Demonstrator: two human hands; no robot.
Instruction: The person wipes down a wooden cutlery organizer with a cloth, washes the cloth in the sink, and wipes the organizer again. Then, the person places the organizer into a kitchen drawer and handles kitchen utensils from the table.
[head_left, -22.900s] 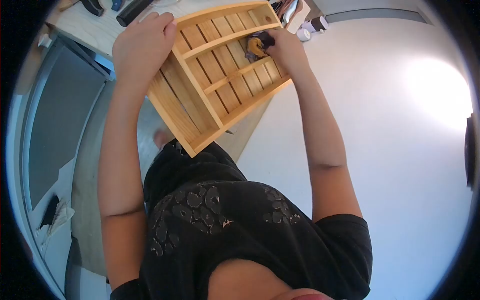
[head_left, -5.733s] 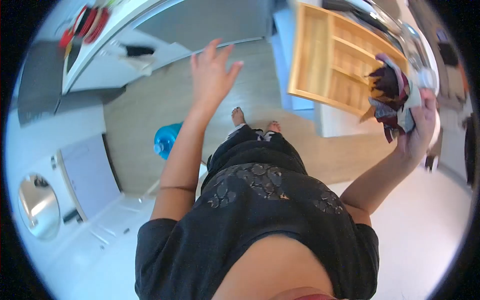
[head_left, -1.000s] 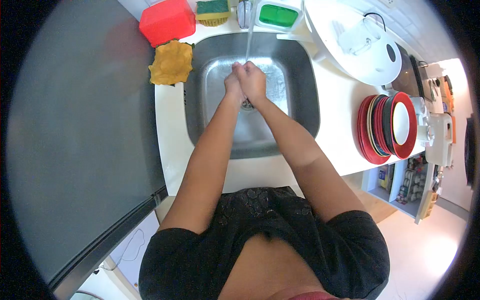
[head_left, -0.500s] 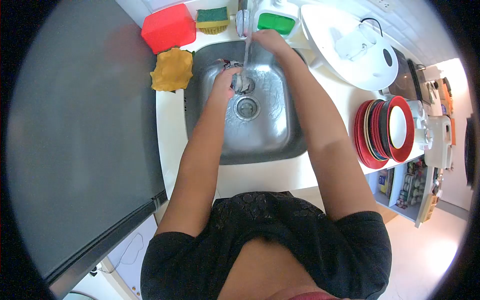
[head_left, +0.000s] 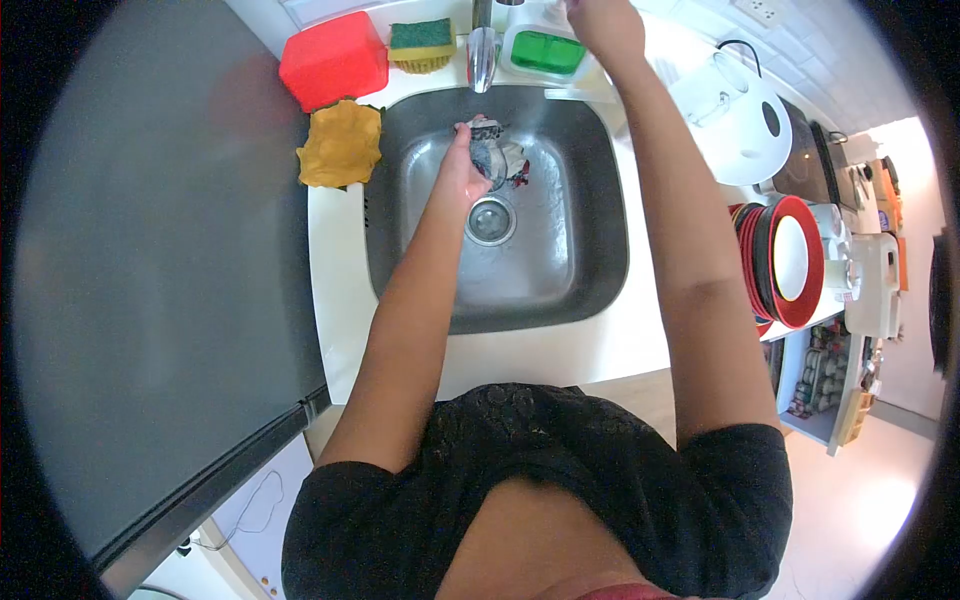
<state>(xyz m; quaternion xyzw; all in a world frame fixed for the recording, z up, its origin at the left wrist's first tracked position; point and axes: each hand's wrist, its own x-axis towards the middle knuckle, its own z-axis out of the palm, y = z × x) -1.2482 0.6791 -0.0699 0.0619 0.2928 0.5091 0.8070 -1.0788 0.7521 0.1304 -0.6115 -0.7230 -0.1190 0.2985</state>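
Observation:
In the head view my left hand (head_left: 463,172) is closed on a wet, crumpled grey-and-white patterned cloth (head_left: 503,158) with dark red bits, low inside the steel sink (head_left: 540,255). A rounded, clear-looking edge shows by the cloth; whether it is a glass cannot be made out. The cloth is above the drain (head_left: 491,220). My right hand (head_left: 608,32) reaches past the sink's back right corner, beside the green soap container (head_left: 547,52). Its fingertips run to the top edge of the view, so what they touch is hidden. The chrome tap (head_left: 481,62) shows no stream.
At the back left are a red box (head_left: 333,62), a green-and-yellow sponge (head_left: 422,40) and a mustard cloth (head_left: 340,145). To the right stand a white board-like rack (head_left: 755,150), a clear jug (head_left: 715,90) and stacked red and black plates (head_left: 800,308). An open drawer (head_left: 820,385) lies below.
The stream of water at the tap is gone. My right hand has moved right and back, away from the tap. My left hand has shifted slightly right with the cloth.

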